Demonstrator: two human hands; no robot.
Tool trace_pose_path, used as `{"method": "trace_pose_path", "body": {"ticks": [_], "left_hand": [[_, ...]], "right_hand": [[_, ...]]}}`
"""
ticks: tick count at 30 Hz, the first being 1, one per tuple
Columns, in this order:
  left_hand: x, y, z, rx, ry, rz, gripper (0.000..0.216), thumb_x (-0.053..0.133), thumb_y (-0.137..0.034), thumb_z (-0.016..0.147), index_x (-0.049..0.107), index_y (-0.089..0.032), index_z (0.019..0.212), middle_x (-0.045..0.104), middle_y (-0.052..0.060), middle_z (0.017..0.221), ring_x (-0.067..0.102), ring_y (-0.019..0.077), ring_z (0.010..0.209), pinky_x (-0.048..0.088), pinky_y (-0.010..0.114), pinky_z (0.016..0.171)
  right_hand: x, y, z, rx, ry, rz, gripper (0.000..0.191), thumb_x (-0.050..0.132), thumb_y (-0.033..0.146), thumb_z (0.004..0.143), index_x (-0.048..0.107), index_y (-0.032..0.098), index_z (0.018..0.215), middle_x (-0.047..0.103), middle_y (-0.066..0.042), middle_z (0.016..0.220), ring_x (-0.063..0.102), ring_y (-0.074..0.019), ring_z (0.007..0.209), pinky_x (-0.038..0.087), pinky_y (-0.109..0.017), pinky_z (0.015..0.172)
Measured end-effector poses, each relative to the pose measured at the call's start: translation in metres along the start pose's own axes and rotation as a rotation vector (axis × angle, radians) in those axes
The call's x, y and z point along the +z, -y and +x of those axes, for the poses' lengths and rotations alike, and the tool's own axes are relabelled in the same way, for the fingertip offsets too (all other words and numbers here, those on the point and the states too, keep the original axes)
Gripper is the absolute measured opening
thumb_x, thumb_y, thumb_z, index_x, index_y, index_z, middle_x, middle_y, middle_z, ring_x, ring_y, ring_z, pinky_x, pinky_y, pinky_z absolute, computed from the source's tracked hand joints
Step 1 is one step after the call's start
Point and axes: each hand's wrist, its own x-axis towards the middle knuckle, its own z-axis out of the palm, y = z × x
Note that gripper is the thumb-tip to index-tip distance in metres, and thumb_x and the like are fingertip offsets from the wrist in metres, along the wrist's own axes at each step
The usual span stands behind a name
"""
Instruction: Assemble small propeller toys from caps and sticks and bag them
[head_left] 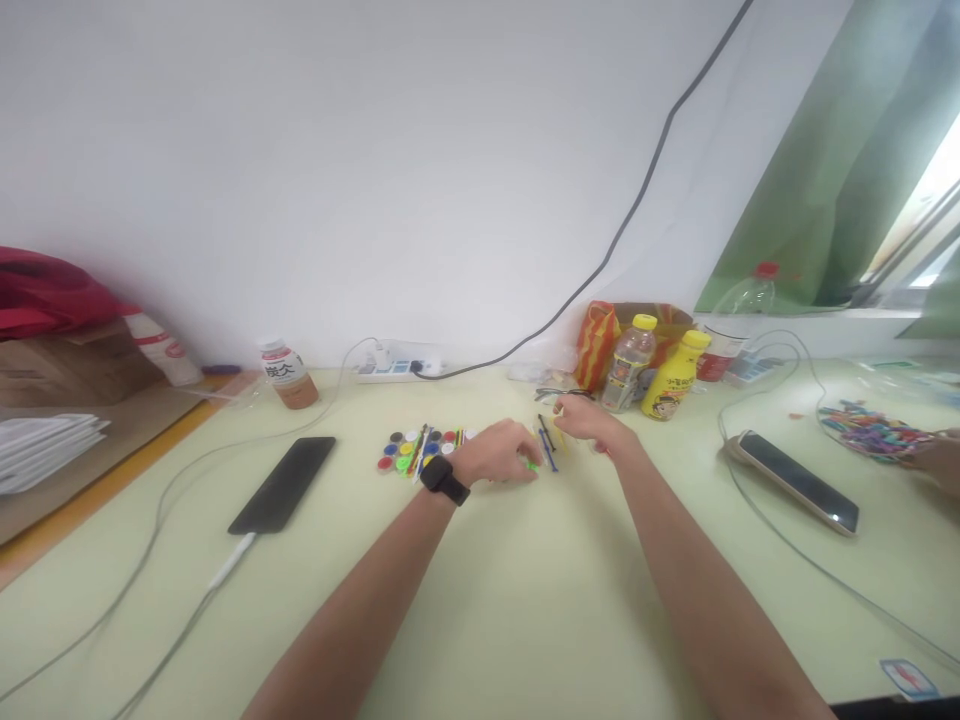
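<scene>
Both my arms reach out over a pale yellow table (525, 600). My left hand (499, 452), with a black watch (444, 479) on its wrist, is curled with fingers closed on a small green piece (531, 464). My right hand (585, 415) is closed in a pinch just right of several thin coloured sticks (547, 440) lying on the table; what it pinches is too small to name. Left of my left hand lies a cluster of coloured bottle caps and sticks (416, 450).
A black phone (285, 483) on a white cable lies at the left, another phone (799, 480) at the right. Bottles (289, 372) (675, 375) and a power strip (397, 368) line the wall. Another person's hand (937, 462) rests by a pile of coloured pieces (870, 432).
</scene>
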Motion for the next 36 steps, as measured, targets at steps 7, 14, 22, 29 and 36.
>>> {"method": "trace_pose_path", "body": {"ticks": [7,14,22,29,36], "left_hand": [[-0.006,0.013,-0.004,-0.015,0.011,0.095,0.019,0.077,-0.018,0.065,0.081,-0.025,0.082,0.077,0.004,0.096,0.065,0.0274,0.099,0.051,0.033,0.081],[-0.015,0.019,-0.008,-0.023,-0.074,0.156,0.034,0.081,-0.032,0.074,0.077,-0.027,0.107,0.071,0.005,0.113,0.061,0.0288,0.106,0.05,0.037,0.091],[-0.021,0.008,-0.003,-0.021,-0.293,0.049,0.027,0.068,-0.037,0.091,0.071,-0.025,0.115,0.073,0.006,0.115,0.066,0.0234,0.101,0.053,0.036,0.09],[-0.017,-0.019,0.007,0.055,-0.433,-0.119,0.046,0.072,-0.04,0.089,0.063,-0.023,0.131,0.073,0.008,0.119,0.069,0.0212,0.096,0.058,0.033,0.083],[-0.02,-0.025,0.006,0.117,-0.488,-0.184,0.013,0.069,-0.03,0.092,0.071,-0.018,0.097,0.076,0.004,0.093,0.07,0.0175,0.086,0.058,0.031,0.084]], "right_hand": [[-0.009,-0.022,0.008,0.07,0.01,-0.096,0.021,0.07,0.028,0.076,0.064,0.023,0.094,0.07,-0.01,0.105,0.063,-0.0212,0.075,0.044,-0.027,0.054],[-0.038,-0.043,-0.005,0.218,0.105,-0.226,0.028,0.085,0.025,0.056,0.058,0.02,0.061,0.061,-0.003,0.062,0.063,-0.0227,0.066,0.045,-0.029,0.054],[-0.048,-0.033,-0.017,0.177,0.205,-0.116,0.023,0.077,0.018,0.065,0.056,0.019,0.056,0.064,-0.005,0.056,0.062,-0.0197,0.059,0.043,-0.028,0.052],[-0.046,0.021,-0.026,-0.15,0.172,0.478,0.042,0.088,0.037,0.07,0.054,0.021,0.089,0.069,-0.001,0.071,0.064,-0.0158,0.064,0.049,-0.026,0.059],[-0.04,0.044,-0.034,-0.259,0.253,0.542,0.036,0.079,0.048,0.081,0.059,0.02,0.092,0.068,-0.001,0.073,0.06,-0.0142,0.064,0.046,-0.026,0.059]]}}
